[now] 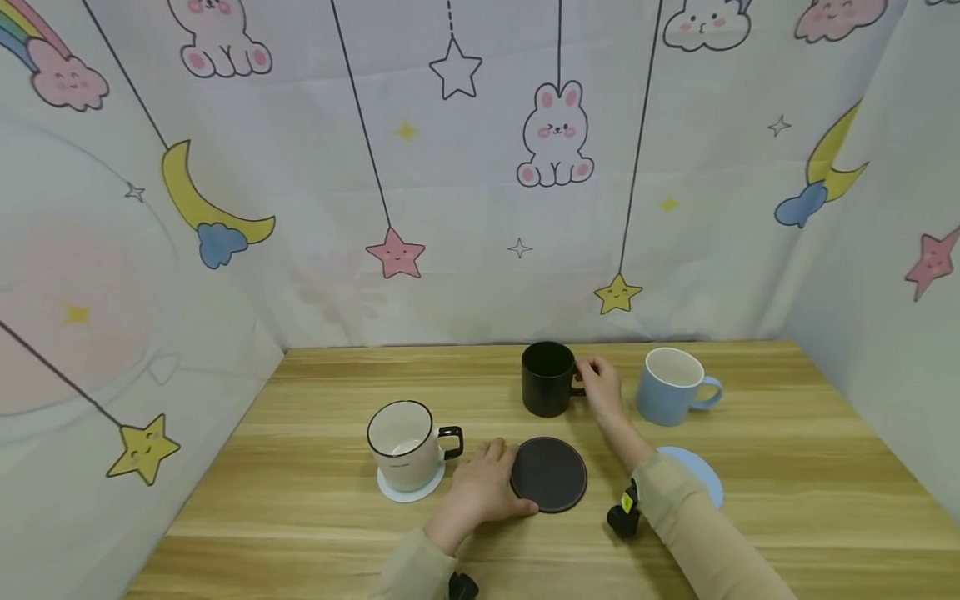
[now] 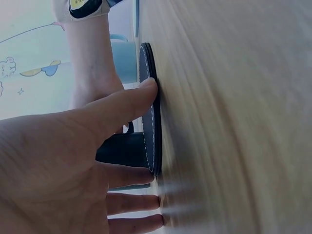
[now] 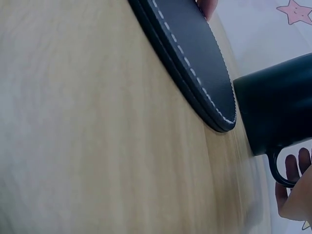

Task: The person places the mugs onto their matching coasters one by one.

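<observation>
Gripping blk mug (image 1: pixel 546 393) by handle (image 3: pixel 272 166) w/ R hand (image 1: pixel 602 388), exact finger hold unclear; L hand (image 1: pixel 483 485) spread wide, touching blk coaster (image 1: pixel 551 475).

Curtained-off workspace: cartoon-printed cloth (image 1: pixel 480 192) on three sides of a wood-grain table (image 1: pixel 555 554)

L hand (image 1: pixel 483 490) nearer, thumb (image 2: pixel 129 101) splayed; R hand (image 1: pixel 602 388) fwd, fingers (image 3: pixel 291 168) curled

Black mug (image 1: pixel 546 393), white-stitched black coaster (image 1: pixel 549 475), blue mug (image 1: pixel 663 402), black-rimmed cream mug (image 1: pixel 409 473)
</observation>
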Demonstrator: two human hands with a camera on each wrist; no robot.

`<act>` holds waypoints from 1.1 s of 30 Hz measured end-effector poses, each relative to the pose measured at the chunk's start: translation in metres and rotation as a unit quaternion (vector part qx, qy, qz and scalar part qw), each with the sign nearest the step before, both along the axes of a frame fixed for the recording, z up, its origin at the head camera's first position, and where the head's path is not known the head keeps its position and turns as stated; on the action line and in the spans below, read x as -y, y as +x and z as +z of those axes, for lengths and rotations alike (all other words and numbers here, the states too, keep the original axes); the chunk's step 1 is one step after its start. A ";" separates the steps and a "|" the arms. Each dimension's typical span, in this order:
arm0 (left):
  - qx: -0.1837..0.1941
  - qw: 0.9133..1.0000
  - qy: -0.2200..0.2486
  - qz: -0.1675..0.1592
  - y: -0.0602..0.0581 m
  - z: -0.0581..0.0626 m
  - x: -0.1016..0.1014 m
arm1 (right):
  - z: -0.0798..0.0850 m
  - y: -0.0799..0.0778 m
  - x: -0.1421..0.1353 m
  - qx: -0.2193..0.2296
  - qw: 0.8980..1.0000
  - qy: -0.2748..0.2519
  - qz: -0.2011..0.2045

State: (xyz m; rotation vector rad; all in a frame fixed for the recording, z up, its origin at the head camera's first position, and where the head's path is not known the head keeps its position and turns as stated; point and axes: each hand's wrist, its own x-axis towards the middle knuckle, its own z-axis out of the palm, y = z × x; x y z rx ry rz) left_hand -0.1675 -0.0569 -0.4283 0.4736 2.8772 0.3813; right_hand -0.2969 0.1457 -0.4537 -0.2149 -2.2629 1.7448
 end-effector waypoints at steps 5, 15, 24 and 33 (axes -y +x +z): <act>-0.001 1.000 -0.005 0.001 0.000 -0.001 0.000 | -0.003 -0.001 0.002 0.002 1.000 -0.005 -0.003; 0.001 1.000 -0.013 0.003 0.000 0.000 -0.001 | -0.004 -0.002 0.002 0.006 0.999 -0.048 -0.004; 0.007 1.000 -0.016 0.004 0.000 0.001 -0.002 | -0.002 -0.001 0.002 0.017 1.000 -0.026 0.002; -0.003 1.000 -0.013 0.004 0.000 -0.001 -0.002 | -0.001 0.004 0.005 0.020 1.000 -0.013 0.008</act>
